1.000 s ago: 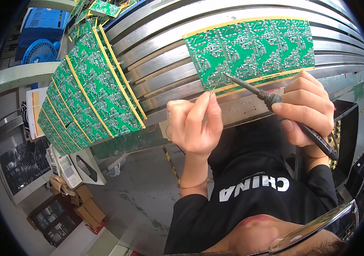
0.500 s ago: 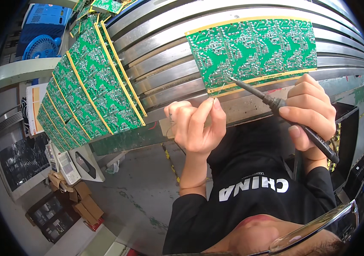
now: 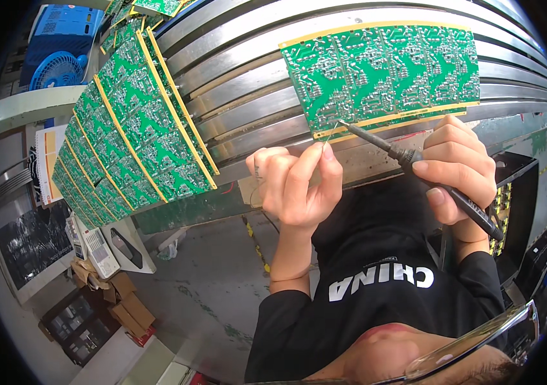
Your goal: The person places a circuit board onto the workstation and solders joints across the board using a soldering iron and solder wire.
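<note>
A green circuit board panel point(image 3: 386, 77) with yellow edge strips lies on the metal rails before me. My right hand point(image 3: 456, 170) grips a black soldering iron point(image 3: 408, 154), its tip pointing left at the panel's near left corner. Between thumb and forefinger, my left hand point(image 3: 302, 183) pinches a thin strand of solder wire point(image 3: 329, 138). The wire's upper end rises toward the iron's tip, over the panel's near edge. Whether tip and wire touch the board I cannot tell.
Several more green panels point(image 3: 132, 128) overlap in a row on the left. Beyond them stand a blue fan point(image 3: 58, 70) and a blue crate point(image 3: 65, 29). Bare metal rails point(image 3: 241, 77) run between the panels. A black rack point(image 3: 520, 192) stands at the right.
The soldering iron and my right hand have shifted slightly left and down. My left hand has barely moved, still pinching the wire. The panel sits marginally further right in view.
</note>
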Tool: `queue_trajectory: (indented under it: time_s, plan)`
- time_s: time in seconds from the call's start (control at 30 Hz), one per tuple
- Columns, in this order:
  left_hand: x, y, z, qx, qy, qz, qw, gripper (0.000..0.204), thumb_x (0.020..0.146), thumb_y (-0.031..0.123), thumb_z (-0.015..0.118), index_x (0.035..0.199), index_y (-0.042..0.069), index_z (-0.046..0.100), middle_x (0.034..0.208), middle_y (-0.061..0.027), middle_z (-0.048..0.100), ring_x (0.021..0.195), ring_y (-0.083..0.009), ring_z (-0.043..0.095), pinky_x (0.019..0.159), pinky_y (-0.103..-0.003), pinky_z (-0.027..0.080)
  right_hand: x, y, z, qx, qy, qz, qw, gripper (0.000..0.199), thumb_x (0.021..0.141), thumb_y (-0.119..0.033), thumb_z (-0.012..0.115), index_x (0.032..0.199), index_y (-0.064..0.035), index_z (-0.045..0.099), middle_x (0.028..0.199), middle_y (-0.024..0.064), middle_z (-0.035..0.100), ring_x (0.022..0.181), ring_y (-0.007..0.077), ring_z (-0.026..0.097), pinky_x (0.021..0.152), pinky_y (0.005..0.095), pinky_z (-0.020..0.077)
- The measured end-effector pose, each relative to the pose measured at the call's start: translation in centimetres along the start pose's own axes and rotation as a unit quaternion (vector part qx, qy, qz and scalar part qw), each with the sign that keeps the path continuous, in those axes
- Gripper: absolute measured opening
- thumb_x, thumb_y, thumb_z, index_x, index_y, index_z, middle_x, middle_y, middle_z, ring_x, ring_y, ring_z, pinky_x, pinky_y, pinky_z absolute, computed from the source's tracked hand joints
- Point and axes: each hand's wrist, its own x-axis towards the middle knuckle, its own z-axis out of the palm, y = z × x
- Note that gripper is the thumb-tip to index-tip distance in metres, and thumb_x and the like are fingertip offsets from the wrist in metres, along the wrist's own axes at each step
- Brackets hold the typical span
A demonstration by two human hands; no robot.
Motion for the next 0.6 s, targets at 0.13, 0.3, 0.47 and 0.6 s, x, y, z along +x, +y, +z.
queue_trajectory:
  time_s: [0.13, 0.3, 0.47, 0.6]
  plan:
    - [0.2, 0.04, 0.08, 0.0, -0.006, 0.0, 1.0, 0.018, 0.077, 0.002, 0.081, 0.093, 0.008, 0.075, 0.071, 0.0, 0.051, 0.066, -0.0213, 0.052, 0.07, -0.037, 0.039, -0.19, 0.06, 0.13, -0.002, 0.003, 0.0, 1.0, 0.023, 0.088, -0.021, 0.071, 0.099, -0.0009, 0.075, 0.075, 0.0077, 0.067, 0.064, 0.0257, 0.062, 0.06, 0.038, 0.0464]
    - [0.55, 0.12, 0.25, 0.004, -0.01, 0.007, 1.0, 0.019, 0.076, 0.003, 0.081, 0.093, 0.008, 0.075, 0.072, 0.0006, 0.053, 0.066, -0.0213, 0.052, 0.071, -0.037, 0.04, -0.39, 0.01, 0.13, 0.0, 0.011, 0.013, 1.0, 0.023, 0.088, -0.02, 0.071, 0.098, -0.0004, 0.075, 0.075, 0.0081, 0.066, 0.065, 0.026, 0.063, 0.06, 0.0383, 0.0465]
    - [0.49, 0.1, -0.03, -0.009, -0.007, -0.001, 1.0, 0.019, 0.079, 0.001, 0.08, 0.096, 0.006, 0.074, 0.073, -0.0012, 0.055, 0.066, -0.0216, 0.052, 0.068, -0.036, 0.041, -0.5, 0.04, 0.13, 0.004, 0.009, 0.014, 1.0, 0.023, 0.087, -0.02, 0.071, 0.098, -0.0003, 0.075, 0.075, 0.0082, 0.066, 0.065, 0.0258, 0.063, 0.06, 0.038, 0.0464]
    - [0.3, -0.05, -0.27, -0.055, 0.049, -0.039, 0.997, 0.02, 0.082, -0.002, 0.081, 0.1, 0.003, 0.074, 0.075, -0.0046, 0.055, 0.065, -0.0221, 0.052, 0.062, -0.035, 0.044, -0.54, -0.02, 0.29, -0.001, 0.009, 0.006, 1.0, 0.022, 0.086, -0.019, 0.071, 0.099, -0.0011, 0.076, 0.076, 0.008, 0.066, 0.066, 0.0254, 0.062, 0.06, 0.0377, 0.046]
